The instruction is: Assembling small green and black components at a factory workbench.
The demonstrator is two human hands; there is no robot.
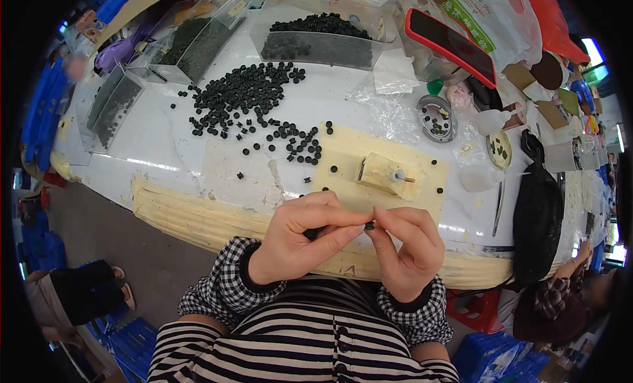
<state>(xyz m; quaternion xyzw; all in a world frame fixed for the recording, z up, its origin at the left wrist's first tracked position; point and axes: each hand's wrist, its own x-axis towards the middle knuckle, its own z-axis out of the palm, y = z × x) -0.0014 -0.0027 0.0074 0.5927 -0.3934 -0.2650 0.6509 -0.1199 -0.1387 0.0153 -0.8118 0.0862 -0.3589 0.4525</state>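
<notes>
Ok, hands (293,236) pinch blk pc (369,226) at cluttered wht tbl (158,142), gray flr (145,244).

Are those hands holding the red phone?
No, the left hand and right hand hold a small black piece; the red phone is away from them.

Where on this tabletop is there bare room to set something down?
White tabletop shows bare between the leftmost clear bin and the black pile, and between the yellow board and the thin metal tool. The back right is crowded around the red-cased phone.
</notes>
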